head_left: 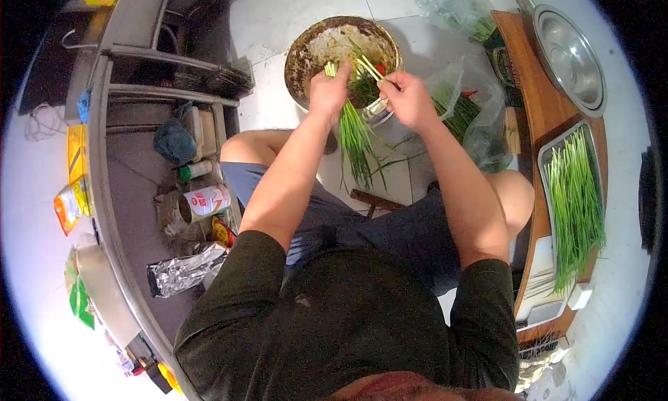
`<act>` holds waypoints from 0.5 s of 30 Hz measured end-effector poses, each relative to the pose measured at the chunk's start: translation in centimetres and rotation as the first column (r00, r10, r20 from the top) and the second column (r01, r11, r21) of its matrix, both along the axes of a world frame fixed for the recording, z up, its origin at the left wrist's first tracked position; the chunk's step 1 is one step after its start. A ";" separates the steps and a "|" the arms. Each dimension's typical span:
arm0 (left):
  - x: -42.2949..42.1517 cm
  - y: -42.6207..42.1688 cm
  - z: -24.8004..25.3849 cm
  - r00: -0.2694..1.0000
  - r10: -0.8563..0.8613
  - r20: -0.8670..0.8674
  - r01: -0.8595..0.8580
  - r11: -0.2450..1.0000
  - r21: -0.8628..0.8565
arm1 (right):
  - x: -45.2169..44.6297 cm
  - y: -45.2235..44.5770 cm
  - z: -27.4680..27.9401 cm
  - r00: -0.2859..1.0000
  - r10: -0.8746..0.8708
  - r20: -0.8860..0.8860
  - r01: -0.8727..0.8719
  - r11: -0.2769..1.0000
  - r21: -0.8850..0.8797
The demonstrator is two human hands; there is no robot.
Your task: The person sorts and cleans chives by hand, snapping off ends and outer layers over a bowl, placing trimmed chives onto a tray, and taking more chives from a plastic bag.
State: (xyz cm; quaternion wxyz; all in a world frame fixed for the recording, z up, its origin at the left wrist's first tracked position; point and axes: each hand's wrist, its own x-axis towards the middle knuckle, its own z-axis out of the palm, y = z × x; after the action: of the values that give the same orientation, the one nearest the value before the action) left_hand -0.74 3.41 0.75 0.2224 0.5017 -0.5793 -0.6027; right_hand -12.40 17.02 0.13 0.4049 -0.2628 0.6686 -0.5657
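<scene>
My left hand [329,93] is closed round a bunch of green chives [358,140], pale ends up and leaves hanging below. In my right hand [407,100], thumb and fingers pinch a chive stalk [368,66] by one end, just right of the bunch. Both hands are over the near rim of a round bin [299,66] with a brown-stained inside. Green scraps and something red show in the bin, partly hidden by my hands.
To the right, a wooden counter [523,74] bears a metal basin [570,60] and a tray of long chives [576,199]. Plastic bags [481,126] with greens lie on the tiled floor. At left, a shelf unit holds a can [206,202] and crumpled foil [182,270].
</scene>
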 end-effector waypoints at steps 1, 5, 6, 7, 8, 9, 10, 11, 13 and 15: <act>0.0 0.0 -0.7 1.000 -0.020 0.004 0.020 0.999 -0.044 | 0.0 0.0 -0.1 1.000 0.001 -0.013 -0.001 1.000 -0.005; 0.1 0.2 -0.8 0.999 -0.035 0.041 0.039 0.995 -0.097 | -0.2 -0.1 -0.7 0.997 0.002 -0.076 -0.004 1.000 -0.016; 0.0 0.7 0.3 0.998 -0.017 0.065 0.022 0.997 -0.073 | -0.2 -0.1 -1.0 0.996 0.002 -0.094 -0.003 1.000 -0.016; -0.1 1.5 1.9 0.996 0.001 0.091 0.003 0.999 -0.049 | -0.2 -0.2 -1.4 0.987 -0.017 -0.157 0.015 1.000 -0.014; -0.3 1.9 2.8 0.993 0.019 0.116 -0.016 0.999 -0.028 | -0.2 -0.3 -2.0 0.975 -0.037 -0.220 0.034 0.999 -0.015; -0.2 1.9 2.3 0.998 -0.019 0.067 0.021 0.999 -0.027 | 0.0 -0.4 -1.7 0.958 -0.056 -0.283 0.053 0.998 -0.016; 0.0 2.1 1.5 0.998 -0.057 0.018 0.057 0.998 -0.027 | 0.0 -0.3 -1.4 0.939 -0.066 -0.337 0.069 0.998 -0.003; 0.0 2.2 1.0 0.995 -0.095 -0.030 0.094 0.995 -0.028 | 0.2 0.0 -1.1 0.917 -0.075 -0.391 0.086 0.996 0.010; -0.1 2.8 1.0 0.979 -0.199 -0.050 0.195 0.978 -0.079 | 0.6 0.3 -0.2 0.861 -0.095 -0.499 0.110 0.994 0.001; -0.6 3.8 1.9 0.961 -0.259 -0.097 0.244 0.959 -0.145 | 0.8 0.4 0.2 0.785 -0.123 -0.607 0.119 0.992 -0.047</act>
State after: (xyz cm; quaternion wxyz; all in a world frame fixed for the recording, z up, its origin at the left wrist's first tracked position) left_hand -1.30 7.17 2.68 0.2096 0.3723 -0.6633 -0.6144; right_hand -11.57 17.44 0.33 0.1303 -0.3888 0.7768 -0.4779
